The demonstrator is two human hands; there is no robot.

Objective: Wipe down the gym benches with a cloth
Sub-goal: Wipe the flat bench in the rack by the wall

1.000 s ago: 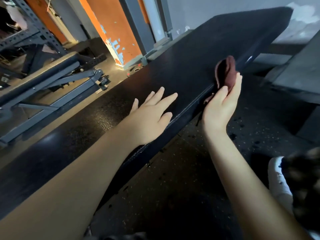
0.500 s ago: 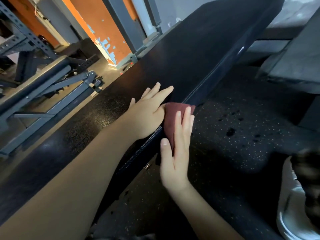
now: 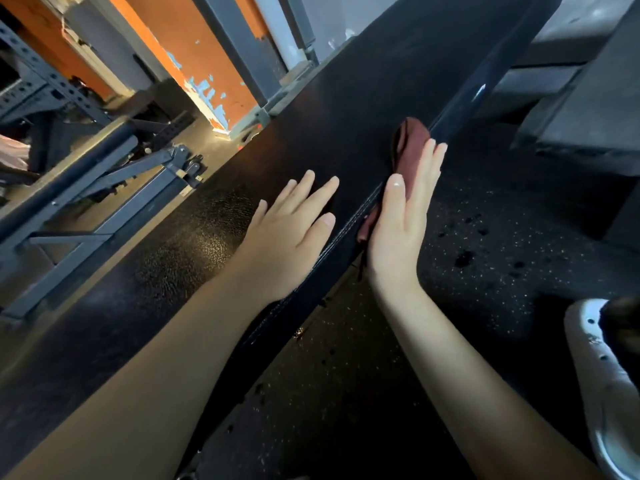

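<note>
A long black padded gym bench point(image 3: 346, 133) is seen running from the lower left to the upper right, and every place below is given relative to it. The left hand point(image 3: 291, 237) is laid palm down on the top of the pad, close to the stitched right edge, with its fingers straight and slightly spread; nothing is held in it. The right hand point(image 3: 398, 230) is set against the right side face of the pad, just across the edge from the left hand. Its fingers are kept straight and together, and the thumb is stretched out along the seam.

A dark red cloth point(image 3: 412, 143) is pressed flat between that palm and the side of the pad. It is not gripped by curled fingers. A folded part of the cloth is seen above the fingertips, reaching up over the pad's edge, and a small corner shows below the thumb.

To the right of the bench, black rubber flooring point(image 3: 502, 220) flecked with pale specks is seen, and a white perforated shoe point(image 3: 602, 393) is placed on it at the near end. To the left, a second bench point(image 3: 86, 168) on a grey steel frame is seen, well apart. Beyond it, an orange pillar point(image 3: 194, 57) with chipped paint is seen.
</note>
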